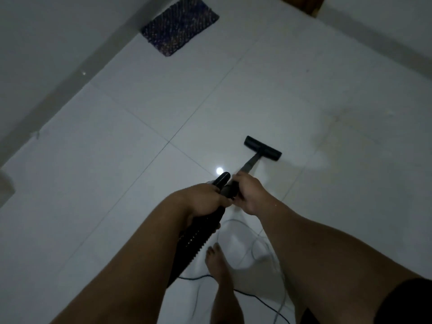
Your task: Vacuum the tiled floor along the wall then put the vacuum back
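Note:
A black stick vacuum (pixel 203 232) slants forward from my body, its grey tube (pixel 250 163) ending in a flat black floor head (pixel 263 148) that rests on the white tiled floor (pixel 140 183). My left hand (pixel 205 198) is closed around the vacuum's handle, just behind its rounded black top. My right hand (pixel 247 192) grips the upper end of the tube right beside it. The wall (pixel 35 43) runs diagonally along the left, well away from the floor head.
A dark woven mat (pixel 180 25) lies by the wall at the top. A black cord (pixel 257 298) and a pale cable (pixel 259 244) loop on the floor around my bare foot (pixel 217 260). A faint smudge (pixel 346 118) marks the tiles at right.

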